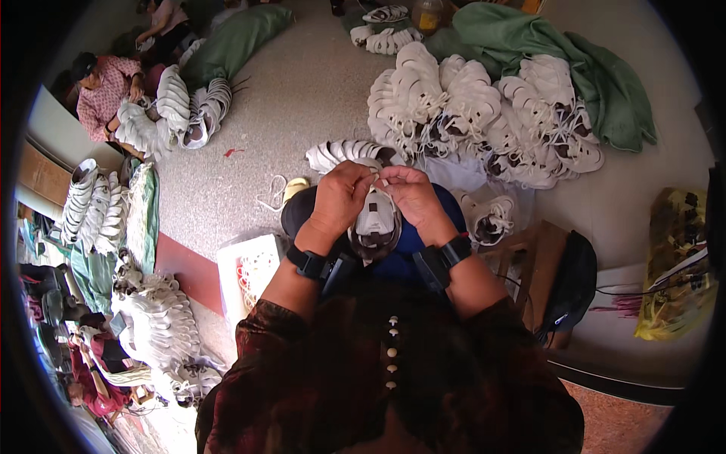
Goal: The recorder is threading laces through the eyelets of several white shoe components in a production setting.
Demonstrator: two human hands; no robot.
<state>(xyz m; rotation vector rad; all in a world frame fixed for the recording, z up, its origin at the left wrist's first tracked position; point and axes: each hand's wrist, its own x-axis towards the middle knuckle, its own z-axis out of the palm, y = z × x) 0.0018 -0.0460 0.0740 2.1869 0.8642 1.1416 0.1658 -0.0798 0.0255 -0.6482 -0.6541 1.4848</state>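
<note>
White shoe (376, 216) rests on the person's lap (414, 240). At its far end, the left hand (344, 193) and the right hand (411, 194) each pinch what looks like a lace (383, 182); if the fingertips press too weakly, it could slip away.

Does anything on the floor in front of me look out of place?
A small red scrap lies alone on the grey floor, and a loose white cord curls nearby; both look stray, away from the shoe piles.

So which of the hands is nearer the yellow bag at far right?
Right: the right hand is left of the yellow bag, well apart; the left hand is farther left.
</note>
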